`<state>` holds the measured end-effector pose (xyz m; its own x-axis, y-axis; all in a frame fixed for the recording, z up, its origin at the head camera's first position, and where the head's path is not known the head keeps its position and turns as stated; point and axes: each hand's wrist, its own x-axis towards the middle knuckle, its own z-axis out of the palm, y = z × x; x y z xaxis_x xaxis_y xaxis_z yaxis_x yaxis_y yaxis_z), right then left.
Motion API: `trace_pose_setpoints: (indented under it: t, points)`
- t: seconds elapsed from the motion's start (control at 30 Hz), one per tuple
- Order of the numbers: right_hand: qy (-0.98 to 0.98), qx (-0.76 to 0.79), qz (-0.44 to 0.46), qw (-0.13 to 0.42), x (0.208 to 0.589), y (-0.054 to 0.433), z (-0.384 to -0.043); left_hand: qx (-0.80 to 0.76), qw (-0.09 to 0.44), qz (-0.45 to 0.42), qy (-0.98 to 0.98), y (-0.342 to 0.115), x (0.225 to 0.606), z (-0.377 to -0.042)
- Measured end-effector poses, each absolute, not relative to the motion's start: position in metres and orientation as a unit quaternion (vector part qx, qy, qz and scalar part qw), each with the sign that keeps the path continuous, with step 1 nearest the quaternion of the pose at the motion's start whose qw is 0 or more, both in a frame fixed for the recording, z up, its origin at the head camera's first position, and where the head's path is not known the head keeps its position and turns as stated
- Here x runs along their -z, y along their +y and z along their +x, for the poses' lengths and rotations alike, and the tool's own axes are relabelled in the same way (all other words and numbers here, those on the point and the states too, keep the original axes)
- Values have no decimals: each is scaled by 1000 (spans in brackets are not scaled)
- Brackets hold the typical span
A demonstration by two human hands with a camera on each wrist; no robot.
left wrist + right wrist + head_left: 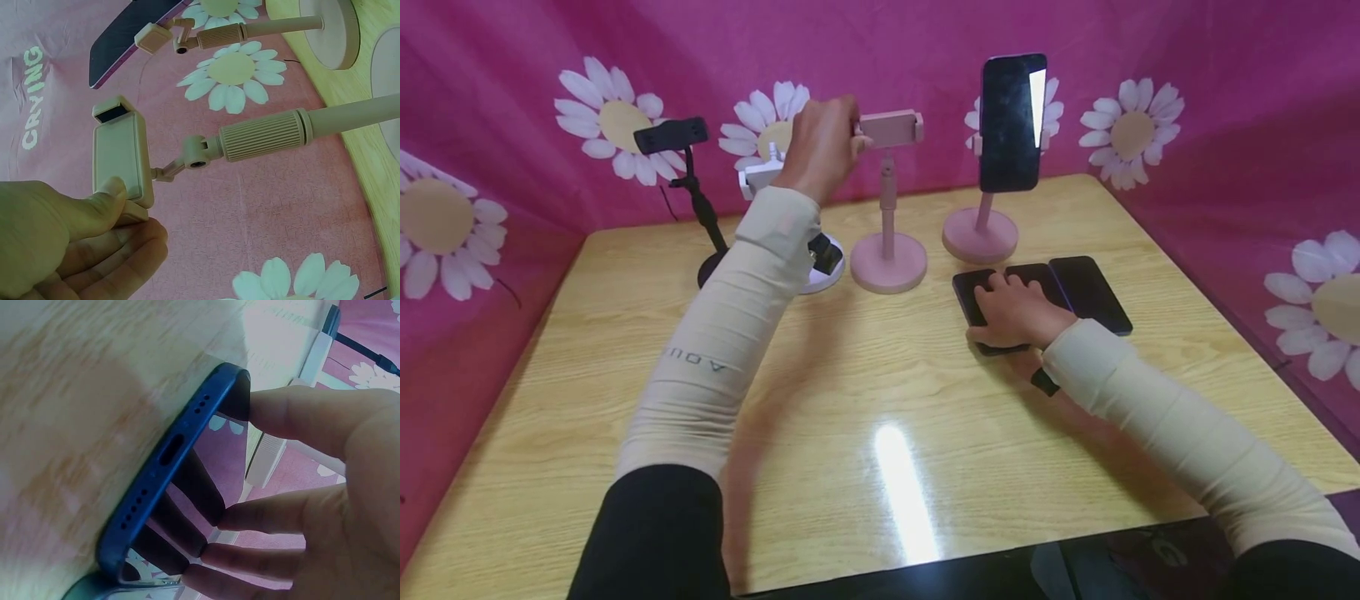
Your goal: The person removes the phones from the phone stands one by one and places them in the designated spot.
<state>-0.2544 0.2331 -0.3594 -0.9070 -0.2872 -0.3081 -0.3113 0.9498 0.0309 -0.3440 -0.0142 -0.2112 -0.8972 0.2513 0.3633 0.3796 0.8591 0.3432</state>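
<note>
My left hand (823, 142) is at the clamp of the middle pink phone stand (888, 196). In the left wrist view its thumb and fingers pinch the lower jaw of that phone clamp (119, 153), and no phone sits in it. Over at the right, my right hand (1018, 315) touches the leftmost phone (967, 287) of three lying side by side on the table. The right wrist view shows the fingertips and thumb against its dark glossy screen, near the blue edge (165, 462) with the charging port. Beside it lie a middle phone (1049, 277) and a right-hand phone (1090, 296).
Another pink stand (981, 236) at the back right holds an upright phone (1011, 108). A white stand (760, 177), partly hidden by my left arm, and a black stand (703, 208) stand to the left. Pink flowered cloth (910, 50) surrounds the wooden table (850, 375).
</note>
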Motion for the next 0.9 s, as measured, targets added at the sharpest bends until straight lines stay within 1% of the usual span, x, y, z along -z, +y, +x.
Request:
trace_pose_setpoints:
  t: [0.33, 0.47, 0.53, 0.63, 0.73, 0.77, 0.83, 0.9]
  points:
    - [976, -40, -146, 155, 360, 234, -252, 208, 147, -155, -955, -11, 214, -345]
    - [977, -15, -142, 158, 359, 239, -256, 198, 142, -154, -958, -8, 214, -341]
    - [979, 14, -134, 153, 355, 245, -259, 191, 151, -154, -957, -3, 213, -337]
    - [981, 84, -116, 133, 345, 258, -264, 203, 201, -170, -943, 8, 213, -329]
    - [979, 153, -81, 103, 329, 275, -270, 258, 260, -222, -904, 25, 216, -318]
    - [978, 175, -69, 90, 323, 281, -272, 279, 265, -240, -891, 32, 218, -313]
    - [972, 222, -33, 72, 311, 291, -276, 320, 256, -272, -871, 46, 224, -304]
    - [960, 277, -1, 46, 300, 300, -280, 360, 212, -279, -865, 61, 230, -296]
